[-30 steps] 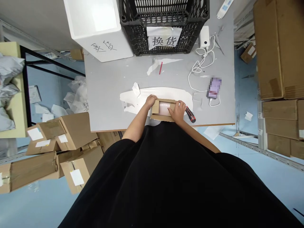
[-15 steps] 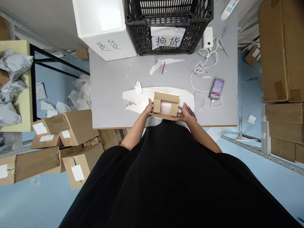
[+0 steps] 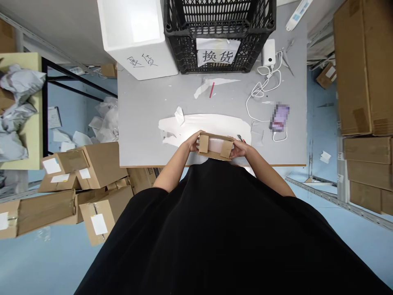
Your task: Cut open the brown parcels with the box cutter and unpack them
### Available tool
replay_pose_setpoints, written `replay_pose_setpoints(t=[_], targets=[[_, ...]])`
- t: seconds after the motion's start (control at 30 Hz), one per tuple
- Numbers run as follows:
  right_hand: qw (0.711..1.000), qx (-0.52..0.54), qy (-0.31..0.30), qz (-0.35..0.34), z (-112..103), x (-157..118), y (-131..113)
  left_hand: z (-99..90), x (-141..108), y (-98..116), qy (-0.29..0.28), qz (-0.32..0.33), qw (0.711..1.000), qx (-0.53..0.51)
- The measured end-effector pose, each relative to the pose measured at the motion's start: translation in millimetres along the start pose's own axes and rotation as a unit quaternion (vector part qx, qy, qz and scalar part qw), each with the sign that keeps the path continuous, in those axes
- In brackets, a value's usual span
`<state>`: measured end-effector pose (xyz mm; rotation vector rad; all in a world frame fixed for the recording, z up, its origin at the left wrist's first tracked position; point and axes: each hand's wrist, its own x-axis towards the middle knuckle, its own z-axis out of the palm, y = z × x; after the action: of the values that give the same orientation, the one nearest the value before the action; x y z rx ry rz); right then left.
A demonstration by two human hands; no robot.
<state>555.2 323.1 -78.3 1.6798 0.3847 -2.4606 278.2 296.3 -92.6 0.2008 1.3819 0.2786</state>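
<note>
A small cardboard box (image 3: pixel 227 149) with its flaps spread is held at the table's front edge, tilted toward me. Something pale pink (image 3: pixel 215 145) shows inside it; its kind I cannot make out. My left hand (image 3: pixel 194 141) grips the box's left end, and my right hand (image 3: pixel 238 148) grips the right end. Just beyond the right hand lies a dark and red tool (image 3: pixel 241 138), partly covered, perhaps a utility knife. Under and behind the box is a torn sheet of white paper (image 3: pixel 211 123) with a crumpled scrap (image 3: pixel 179 116) on its left part.
On the grey table (image 3: pixel 138 139), a white bin (image 3: pixel 147 61) and a black crate (image 3: pixel 184 57) stand at the back. A phone (image 3: pixel 280 117) with a white cable (image 3: pixel 256 91) lies to the right. Cardboard boxes (image 3: pixel 101 168) are stacked at the left, more boxes (image 3: pixel 353 82) at the right.
The box has tipped so that its opening faces me more, and it has come slightly nearer my body. Both hands have shifted with it, still at its ends.
</note>
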Motion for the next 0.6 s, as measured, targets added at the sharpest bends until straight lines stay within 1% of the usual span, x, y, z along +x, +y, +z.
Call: replay_pose_setpoints(t=[0.1,0.13,0.17,0.23,0.3,0.37,0.43,0.5,0.53,0.6], targets=[[0.999,-0.025,-0.045,-0.009,-9,-1,3,-5.1,-10,-4,-0.110,0.001,0.994,-0.005],[0.998,-0.036,-0.051,-0.014,-11,-1,4,-6.5,-12,-5,-0.131,0.005,0.991,-0.005],[0.997,-0.044,-0.050,-0.024,-11,-1,3,-7.6,-13,-5,-0.141,0.017,0.990,-0.008],[0.995,-0.051,-0.036,-0.072,-10,-1,2,-9.0,-14,-5,-0.141,0.062,0.988,-0.017],[0.987,-0.054,-0.018,-0.150,-8,-2,-2,-9.8,-16,-3,-0.138,0.123,0.982,-0.024],[0.972,-0.062,-0.009,-0.226,-6,-3,-7,-10.4,-18,2,-0.146,0.185,0.972,-0.015],[0.958,-0.085,-0.006,-0.274,-7,-5,-13,-10.7,-20,8,-0.155,0.237,0.959,0.019],[0.947,-0.123,-0.003,-0.297,-10,-5,-21,-10.2,-18,13,-0.148,0.294,0.941,0.074],[0.939,-0.145,0.004,-0.311,-12,-6,-25,-9.5,-16,15,-0.137,0.323,0.931,0.104],[0.915,-0.190,0.031,-0.356,-14,-5,-32,-7.0,-9,16,-0.095,0.373,0.910,0.157]])
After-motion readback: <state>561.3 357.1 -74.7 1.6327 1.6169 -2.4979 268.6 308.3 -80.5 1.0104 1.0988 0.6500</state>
